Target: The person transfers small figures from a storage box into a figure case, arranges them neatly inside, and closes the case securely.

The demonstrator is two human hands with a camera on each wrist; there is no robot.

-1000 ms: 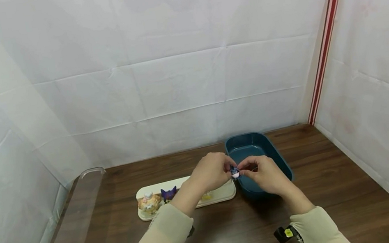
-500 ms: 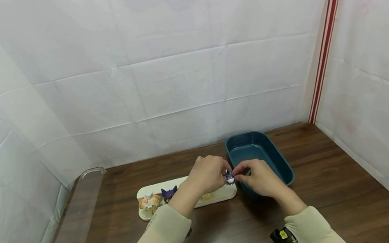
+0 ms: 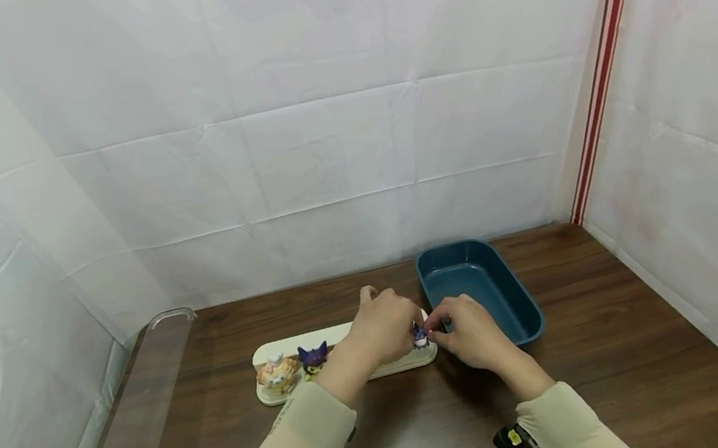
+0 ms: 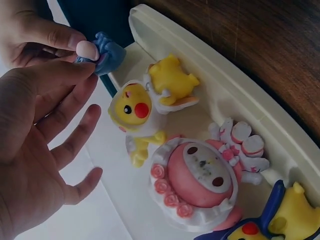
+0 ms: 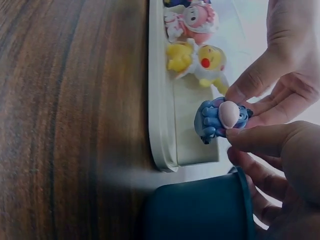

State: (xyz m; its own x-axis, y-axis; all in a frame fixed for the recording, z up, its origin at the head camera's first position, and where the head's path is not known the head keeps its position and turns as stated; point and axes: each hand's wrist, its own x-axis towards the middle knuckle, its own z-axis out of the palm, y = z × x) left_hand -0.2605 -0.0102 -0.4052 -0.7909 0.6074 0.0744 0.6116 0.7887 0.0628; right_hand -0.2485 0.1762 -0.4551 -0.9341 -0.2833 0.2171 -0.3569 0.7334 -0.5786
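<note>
A small blue donkey figurine [image 5: 214, 119] with a pale pink muzzle is pinched between both hands, over the right end of a cream tray [image 3: 319, 335]. My left hand [image 3: 383, 325] grips it from the left by thumb and fingertips, its other fingers spread apart. From the right, my right hand [image 3: 474, 332] pinches it with thumb and forefinger. Beside it in the tray lie a yellow figurine in white [image 4: 134, 107] and a pink figurine with a white frill [image 4: 200, 172]. Farther left are a purple-eared figurine [image 3: 313, 357] and a golden one with a white hat [image 3: 277, 375].
A dark teal bin [image 3: 478, 285] stands right behind the right hand, close to the tray's end. A long clear plastic cover [image 3: 141, 415] lies at the table's left side. White sheeting [image 3: 321, 153] rises behind the brown wooden table [image 3: 623, 340].
Both hands have moved left and slightly toward the person with the donkey figurine, from beside the teal bin to over the tray's right end.
</note>
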